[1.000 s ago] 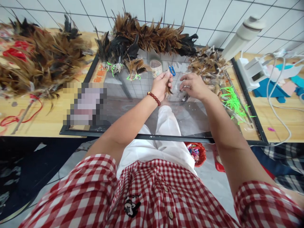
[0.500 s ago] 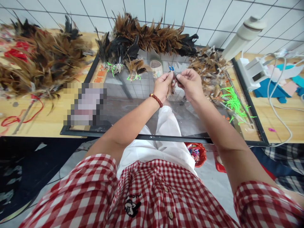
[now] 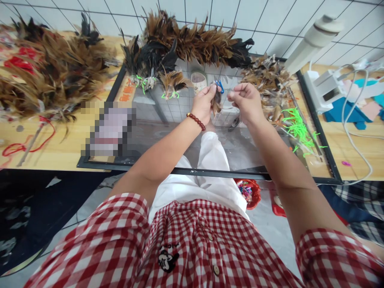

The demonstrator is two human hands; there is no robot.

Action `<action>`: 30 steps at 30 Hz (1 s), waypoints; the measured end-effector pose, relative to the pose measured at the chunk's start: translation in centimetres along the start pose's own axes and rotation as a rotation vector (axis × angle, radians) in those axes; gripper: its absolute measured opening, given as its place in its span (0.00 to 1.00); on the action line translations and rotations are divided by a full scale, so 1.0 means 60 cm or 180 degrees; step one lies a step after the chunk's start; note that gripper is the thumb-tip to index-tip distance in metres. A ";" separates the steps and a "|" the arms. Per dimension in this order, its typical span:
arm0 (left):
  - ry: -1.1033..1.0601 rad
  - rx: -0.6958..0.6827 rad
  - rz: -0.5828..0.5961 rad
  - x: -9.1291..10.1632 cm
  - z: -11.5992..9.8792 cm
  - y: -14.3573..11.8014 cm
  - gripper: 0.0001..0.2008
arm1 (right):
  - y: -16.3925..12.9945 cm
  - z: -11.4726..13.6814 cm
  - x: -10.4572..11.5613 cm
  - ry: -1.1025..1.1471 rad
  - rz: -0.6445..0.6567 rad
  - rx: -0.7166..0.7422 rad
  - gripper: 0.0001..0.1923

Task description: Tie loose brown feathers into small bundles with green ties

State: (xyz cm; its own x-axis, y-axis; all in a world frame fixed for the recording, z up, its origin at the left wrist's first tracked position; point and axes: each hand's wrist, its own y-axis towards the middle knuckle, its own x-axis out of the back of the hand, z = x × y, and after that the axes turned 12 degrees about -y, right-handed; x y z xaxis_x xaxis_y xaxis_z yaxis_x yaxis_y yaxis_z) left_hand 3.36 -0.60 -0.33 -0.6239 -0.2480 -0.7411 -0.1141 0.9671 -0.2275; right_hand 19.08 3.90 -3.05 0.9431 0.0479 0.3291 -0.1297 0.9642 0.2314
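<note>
My left hand [image 3: 204, 105] pinches a small bunch of brown feathers [image 3: 216, 103] by the quills, held upright above the glass-topped frame [image 3: 210, 173]. My right hand [image 3: 246, 102] is just to the right of the bunch, fingers curled near it, thumb and forefinger pinched together; I cannot tell what it holds. A blue clip [image 3: 219, 85] lies on the glass just behind the bunch. A red bead bracelet [image 3: 196, 121] is on my left wrist.
Brown and black feather bundles [image 3: 192, 42] lie along the back of the glass; a big pile [image 3: 48, 76] covers the wooden table at left. Loose feathers [image 3: 267, 80] and green ties [image 3: 295, 128] lie at right. A small cup [image 3: 198, 81], a lamp [image 3: 315, 40] and cables stand nearby.
My right hand came up from the glass to meet the left hand at the feather bunch, then drew slightly apart to the right. Both hands rose a little.
</note>
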 end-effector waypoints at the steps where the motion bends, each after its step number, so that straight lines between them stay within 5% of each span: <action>1: -0.0064 -0.0024 0.0026 0.002 -0.003 0.003 0.09 | 0.007 -0.009 0.008 -0.0142 -0.0077 0.0110 0.23; 6: -0.0439 0.0109 -0.0029 0.006 -0.011 0.007 0.10 | 0.012 -0.014 0.028 -0.0806 -0.0019 0.0636 0.24; 14: -0.0526 0.0219 -0.0053 0.006 -0.009 0.007 0.08 | -0.035 0.034 -0.019 -0.1617 0.0086 0.1537 0.21; 23: 0.0039 -0.0295 0.0065 0.019 -0.005 0.027 0.10 | -0.029 0.032 -0.026 -0.0355 0.0213 0.0693 0.31; 30: 0.0453 -0.0368 0.0410 0.012 0.013 0.015 0.08 | -0.036 0.049 -0.034 0.0163 0.0116 0.0403 0.29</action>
State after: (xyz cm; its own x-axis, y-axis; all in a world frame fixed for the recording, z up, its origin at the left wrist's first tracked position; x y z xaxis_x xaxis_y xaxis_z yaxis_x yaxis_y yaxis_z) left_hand 3.39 0.02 -1.55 -0.7409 -0.1192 -0.6610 -0.1091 0.9924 -0.0567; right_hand 16.51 0.97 -1.51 0.9510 0.0987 0.2930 -0.1988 0.9211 0.3347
